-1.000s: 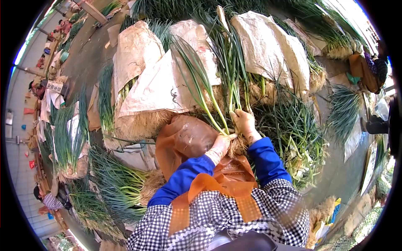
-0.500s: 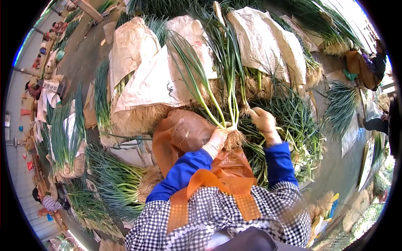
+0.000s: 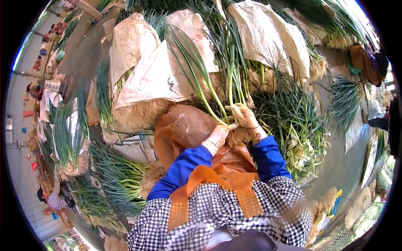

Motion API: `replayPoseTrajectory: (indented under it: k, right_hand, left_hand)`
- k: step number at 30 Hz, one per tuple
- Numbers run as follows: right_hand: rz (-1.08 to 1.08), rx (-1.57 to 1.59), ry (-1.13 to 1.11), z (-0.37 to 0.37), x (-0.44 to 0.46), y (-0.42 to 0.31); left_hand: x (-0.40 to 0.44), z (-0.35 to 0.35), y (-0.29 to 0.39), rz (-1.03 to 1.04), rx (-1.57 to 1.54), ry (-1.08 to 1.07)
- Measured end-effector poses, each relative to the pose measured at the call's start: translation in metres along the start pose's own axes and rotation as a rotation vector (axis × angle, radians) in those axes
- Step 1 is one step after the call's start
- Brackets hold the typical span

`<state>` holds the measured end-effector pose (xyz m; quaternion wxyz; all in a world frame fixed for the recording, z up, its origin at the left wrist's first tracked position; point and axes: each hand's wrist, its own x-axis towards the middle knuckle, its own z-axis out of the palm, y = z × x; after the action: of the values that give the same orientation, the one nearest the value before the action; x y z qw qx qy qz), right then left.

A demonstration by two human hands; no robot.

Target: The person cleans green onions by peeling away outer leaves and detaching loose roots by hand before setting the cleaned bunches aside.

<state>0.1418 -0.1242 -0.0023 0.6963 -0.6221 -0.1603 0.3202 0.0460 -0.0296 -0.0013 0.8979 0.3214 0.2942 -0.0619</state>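
Observation:
A few green onions (image 3: 230,90) with long leaves stand up in front of my lap, their hairy roots (image 3: 238,137) hanging below my hands. My left hand (image 3: 217,137) is closed around their pale lower stems. Just to its right, my right hand (image 3: 246,118) has its fingers closed on the stems above the roots, partly hiding them. Under both hands lies an orange-brown apron (image 3: 182,125). Beyond, a single green onion with short roots (image 3: 249,100) lies against the pile.
Pale sacks (image 3: 146,79) cover bundled green onions ahead. Loose leaves and peelings (image 3: 293,125) are heaped at the right. More bundles (image 3: 121,175) lie at the left. A person (image 3: 368,65) sits at the far right, another person (image 3: 54,201) at the lower left.
My right hand has moved left and down from beside the pile to the green onions' lower stems, closing on them. My left hand keeps its hold.

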Motion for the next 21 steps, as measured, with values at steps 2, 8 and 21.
replayPoseTrajectory:
  k: [2,8,21]
  right_hand:
    - [-0.221,-0.115,0.357,-0.017,0.014,0.019]
    - [0.515,0.084,0.242,-0.06,0.027,0.054]
    - [0.468,0.934,0.083,0.002,0.044,0.025]
  left_hand:
    - [0.009,-0.012,-0.006,-0.042,0.008,0.097]
    - [0.02,-0.031,-0.01,-0.063,-0.206,0.002]
    - [0.001,-0.014,-0.014,-0.026,-0.275,0.08]
